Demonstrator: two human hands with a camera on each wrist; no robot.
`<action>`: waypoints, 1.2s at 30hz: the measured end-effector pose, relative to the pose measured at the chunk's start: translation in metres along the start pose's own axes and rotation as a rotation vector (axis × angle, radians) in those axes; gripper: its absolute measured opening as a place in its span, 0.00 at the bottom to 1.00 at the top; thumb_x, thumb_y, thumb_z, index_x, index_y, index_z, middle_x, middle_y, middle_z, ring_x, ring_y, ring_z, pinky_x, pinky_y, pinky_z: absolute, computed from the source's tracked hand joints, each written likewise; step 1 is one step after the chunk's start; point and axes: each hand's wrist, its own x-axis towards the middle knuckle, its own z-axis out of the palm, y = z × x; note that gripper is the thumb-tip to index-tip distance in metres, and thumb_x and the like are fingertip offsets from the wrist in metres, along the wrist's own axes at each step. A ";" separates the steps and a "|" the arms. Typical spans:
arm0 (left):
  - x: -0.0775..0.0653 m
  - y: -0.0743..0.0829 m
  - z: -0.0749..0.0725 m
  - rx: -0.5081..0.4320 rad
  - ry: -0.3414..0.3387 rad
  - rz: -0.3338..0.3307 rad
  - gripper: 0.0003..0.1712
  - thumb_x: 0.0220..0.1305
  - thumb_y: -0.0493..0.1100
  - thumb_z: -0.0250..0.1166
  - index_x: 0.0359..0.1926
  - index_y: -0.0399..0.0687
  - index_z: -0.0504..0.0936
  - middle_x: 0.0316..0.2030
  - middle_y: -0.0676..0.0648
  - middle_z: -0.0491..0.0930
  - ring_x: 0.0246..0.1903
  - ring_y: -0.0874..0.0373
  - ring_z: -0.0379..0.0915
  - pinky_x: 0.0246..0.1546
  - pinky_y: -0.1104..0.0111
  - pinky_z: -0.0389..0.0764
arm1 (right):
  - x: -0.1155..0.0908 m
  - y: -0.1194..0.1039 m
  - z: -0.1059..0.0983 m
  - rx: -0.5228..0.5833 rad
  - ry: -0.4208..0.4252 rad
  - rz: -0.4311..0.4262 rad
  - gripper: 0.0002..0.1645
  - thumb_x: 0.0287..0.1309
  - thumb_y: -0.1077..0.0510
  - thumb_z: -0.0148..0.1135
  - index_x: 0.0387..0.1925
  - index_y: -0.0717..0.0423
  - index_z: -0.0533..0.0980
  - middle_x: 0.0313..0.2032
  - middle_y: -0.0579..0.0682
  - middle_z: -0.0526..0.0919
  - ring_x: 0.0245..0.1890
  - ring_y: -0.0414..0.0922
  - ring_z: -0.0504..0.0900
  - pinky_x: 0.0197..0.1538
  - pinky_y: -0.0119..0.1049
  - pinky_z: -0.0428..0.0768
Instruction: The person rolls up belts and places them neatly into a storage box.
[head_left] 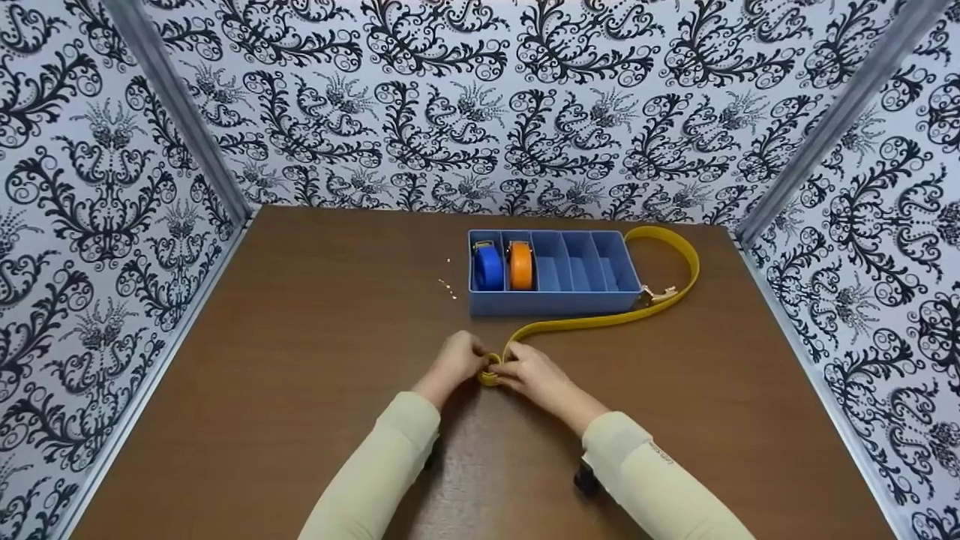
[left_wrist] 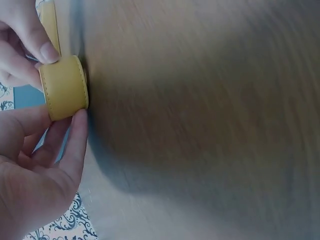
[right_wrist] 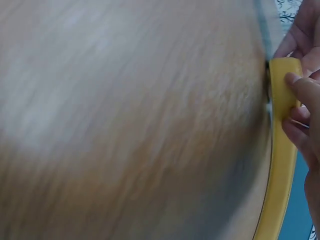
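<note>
A yellow belt [head_left: 592,322] stands on its edge on the table, one end wound into a small coil [left_wrist: 65,87]. With finger and thumb my left hand [head_left: 459,360] grips the coil from its left side. My right hand [head_left: 536,379] pinches the coil's other side, where the strap [right_wrist: 280,175] runs off. From there the loose length passes in front of a blue divided box [head_left: 555,304] and curves round its right end. The metal buckle [head_left: 660,295] lies by the box's front right corner. Fingers hide part of the coil in the head view.
In the box's two left compartments sit a rolled blue belt [head_left: 488,267] and a rolled orange belt [head_left: 520,266]. Small shiny bits [head_left: 448,286] lie on the brown table [head_left: 337,300] left of the box. Patterned walls [head_left: 450,112] enclose the back and sides.
</note>
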 end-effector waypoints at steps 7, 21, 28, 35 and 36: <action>0.003 -0.003 -0.002 -0.012 -0.039 0.111 0.06 0.53 0.28 0.67 0.31 0.37 0.89 0.31 0.45 0.86 0.28 0.60 0.74 0.31 0.68 0.77 | 0.000 0.003 0.004 0.005 0.020 -0.086 0.05 0.54 0.64 0.70 0.35 0.60 0.83 0.37 0.54 0.76 0.40 0.49 0.71 0.42 0.38 0.74; -0.009 0.002 0.008 -0.157 0.116 -0.113 0.10 0.54 0.30 0.70 0.40 0.32 0.83 0.32 0.41 0.84 0.22 0.57 0.77 0.23 0.68 0.79 | 0.015 -0.013 0.003 -0.211 -0.053 0.090 0.03 0.50 0.57 0.74 0.26 0.51 0.86 0.27 0.45 0.78 0.31 0.45 0.72 0.30 0.36 0.75; -0.011 0.010 0.012 -0.078 0.200 -0.069 0.06 0.49 0.27 0.66 0.31 0.35 0.85 0.28 0.43 0.84 0.30 0.51 0.80 0.31 0.64 0.80 | 0.019 -0.016 0.004 -0.259 -0.022 0.138 0.06 0.44 0.53 0.77 0.21 0.48 0.85 0.24 0.42 0.81 0.28 0.44 0.73 0.26 0.37 0.73; -0.006 0.011 0.012 -0.037 0.165 -0.008 0.07 0.48 0.24 0.64 0.27 0.35 0.84 0.28 0.43 0.83 0.30 0.50 0.79 0.33 0.63 0.80 | 0.012 -0.004 -0.002 -0.226 -0.046 -0.004 0.05 0.46 0.55 0.77 0.26 0.50 0.87 0.28 0.45 0.78 0.31 0.45 0.72 0.31 0.36 0.75; -0.005 0.011 0.012 -0.020 0.159 0.002 0.07 0.47 0.24 0.65 0.27 0.36 0.84 0.28 0.43 0.84 0.31 0.50 0.79 0.33 0.63 0.80 | 0.010 -0.002 -0.003 -0.219 -0.052 -0.029 0.05 0.46 0.56 0.77 0.27 0.50 0.87 0.29 0.46 0.77 0.32 0.45 0.72 0.32 0.35 0.75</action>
